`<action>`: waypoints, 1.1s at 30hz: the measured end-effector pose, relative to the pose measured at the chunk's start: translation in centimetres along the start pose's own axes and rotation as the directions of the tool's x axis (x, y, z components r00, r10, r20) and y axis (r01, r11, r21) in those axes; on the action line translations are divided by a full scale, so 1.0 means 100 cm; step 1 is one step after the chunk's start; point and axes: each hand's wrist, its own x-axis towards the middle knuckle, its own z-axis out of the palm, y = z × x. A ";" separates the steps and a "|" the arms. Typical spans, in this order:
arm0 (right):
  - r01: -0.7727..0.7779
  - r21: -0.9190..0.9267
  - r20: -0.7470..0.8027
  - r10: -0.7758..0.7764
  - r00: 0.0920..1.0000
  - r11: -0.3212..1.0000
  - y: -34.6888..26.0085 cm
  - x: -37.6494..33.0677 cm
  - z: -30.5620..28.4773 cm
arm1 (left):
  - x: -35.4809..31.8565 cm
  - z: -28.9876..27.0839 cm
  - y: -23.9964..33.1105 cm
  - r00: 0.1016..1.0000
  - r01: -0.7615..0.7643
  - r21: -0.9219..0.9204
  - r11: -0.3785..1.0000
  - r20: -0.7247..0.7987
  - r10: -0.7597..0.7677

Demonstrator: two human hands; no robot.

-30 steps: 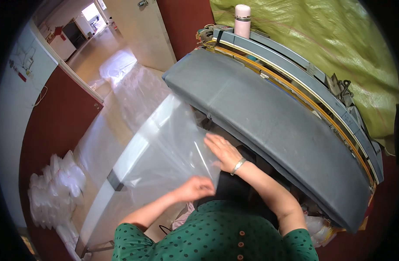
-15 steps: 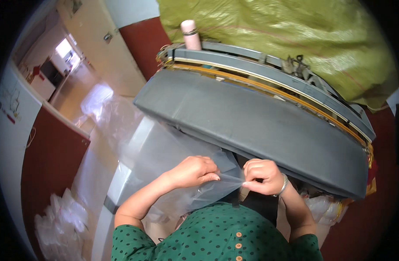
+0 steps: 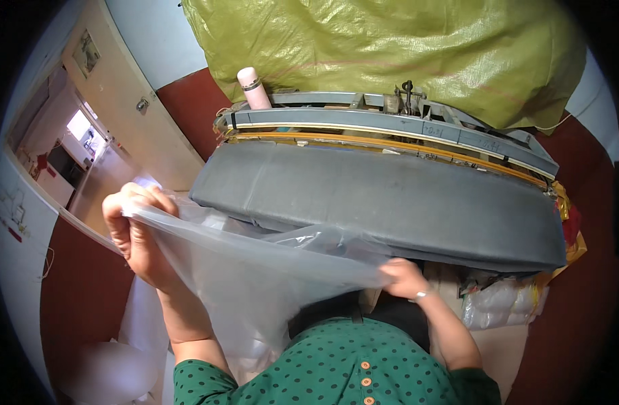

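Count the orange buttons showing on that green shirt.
3, in a column: an upper button, a middle button and a lower button by the picture's bottom edge. More may be out of view.

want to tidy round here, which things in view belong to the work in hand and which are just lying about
In hand:
- clear plastic sheet, held by the left hand and right hand

Seemingly just lying about, untouched:
- pink flask
- clear plastic bundles, right
- yellow-green cover, behind
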 end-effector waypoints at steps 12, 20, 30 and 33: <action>-0.395 0.017 -0.898 -0.160 -0.410 0.918 0.029 -0.459 -0.395 | -0.229 0.012 -0.150 -0.150 0.041 0.574 0.818 0.813 -0.563; -0.702 0.119 -0.990 0.140 -0.027 0.702 0.109 -0.423 -0.394 | -0.129 -0.263 -0.239 0.072 -0.398 0.911 0.111 0.152 -0.986; -0.832 0.143 -0.756 0.602 0.258 0.535 0.164 -0.214 -0.290 | 0.062 -0.177 -0.279 0.869 0.192 0.547 0.815 -0.481 0.118; -0.821 0.216 -0.669 0.693 0.270 0.529 0.184 -0.200 -0.298 | -0.047 -0.244 -0.361 0.728 0.085 0.994 0.069 -0.014 -0.686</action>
